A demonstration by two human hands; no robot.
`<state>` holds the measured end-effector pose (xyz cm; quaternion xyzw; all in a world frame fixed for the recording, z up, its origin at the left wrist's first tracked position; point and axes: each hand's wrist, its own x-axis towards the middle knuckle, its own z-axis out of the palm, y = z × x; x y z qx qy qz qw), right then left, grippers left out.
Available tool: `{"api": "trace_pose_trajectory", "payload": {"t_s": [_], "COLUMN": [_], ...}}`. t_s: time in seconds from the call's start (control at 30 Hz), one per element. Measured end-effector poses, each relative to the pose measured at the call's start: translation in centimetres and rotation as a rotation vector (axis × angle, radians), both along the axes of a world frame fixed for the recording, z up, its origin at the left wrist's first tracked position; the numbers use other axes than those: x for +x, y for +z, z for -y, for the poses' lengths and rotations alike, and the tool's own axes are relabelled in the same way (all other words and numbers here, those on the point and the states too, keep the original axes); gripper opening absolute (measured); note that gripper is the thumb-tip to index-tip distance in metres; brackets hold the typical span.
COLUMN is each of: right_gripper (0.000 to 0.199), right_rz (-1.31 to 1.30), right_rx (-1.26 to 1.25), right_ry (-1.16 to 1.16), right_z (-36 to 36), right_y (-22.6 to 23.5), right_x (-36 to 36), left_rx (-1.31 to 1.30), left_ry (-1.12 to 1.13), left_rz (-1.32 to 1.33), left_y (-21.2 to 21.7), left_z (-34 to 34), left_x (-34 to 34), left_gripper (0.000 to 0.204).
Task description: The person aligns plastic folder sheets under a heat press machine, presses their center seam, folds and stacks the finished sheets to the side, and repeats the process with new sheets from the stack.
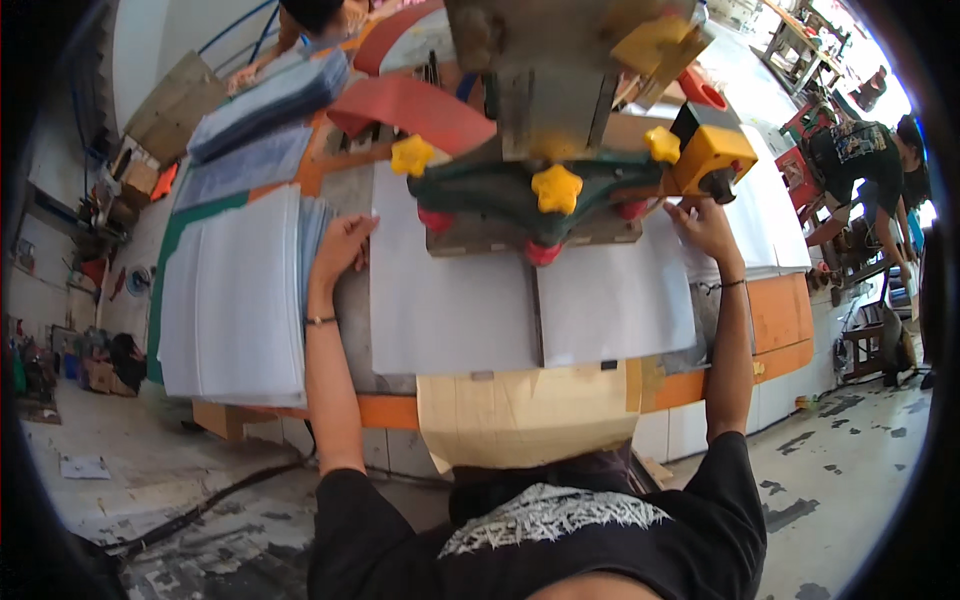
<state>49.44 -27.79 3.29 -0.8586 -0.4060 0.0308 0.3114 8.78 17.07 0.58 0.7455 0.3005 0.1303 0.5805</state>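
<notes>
A wide white sheet, perhaps plastic film, lies flat under a press head with yellow star-shaped knobs and red round knobs. A dark strip runs down the sheet's middle. At the sheet's left edge, my left hand has its fingers curled in, the fingertips at the border. My right hand pinches the far right edge, just below a yellow switch box with a black button. The press head hides the sheet's far middle part.
A stack of whitish sheets lies left of my left arm, with more clear sheets behind. Other white sheets are at the right. Tan board covers the table's front edge. Two people work nearby, far left and right.
</notes>
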Motion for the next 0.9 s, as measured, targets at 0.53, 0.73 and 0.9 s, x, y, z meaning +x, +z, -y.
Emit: {"api": "trace_pose_trajectory", "payload": {"t_s": [0.53,0.73,0.9], "right_gripper": [0.024,0.031,0.035], "right_rz": [-0.129,-0.166,-0.155], "right_rx": [0.092,0.097,0.181], "right_ry": [0.144,0.056,0.033], "right_z": [-0.3,-0.4,-0.2], "right_y": [-0.9,-1.1,-1.0], "right_x": [0.6,-0.1,0.3], "left_rx": [0.156,0.108,0.15], "left_ry": [0.034,0.051,0.04], "left_rz": [-0.038,-0.023,-0.018], "left_y": [-0.3,-0.4,-0.7], "left_z": [0.1,-0.3,-0.2], "left_x": [0.0,-0.4,-0.5], "left_gripper": [0.031,0.028,0.032]}}
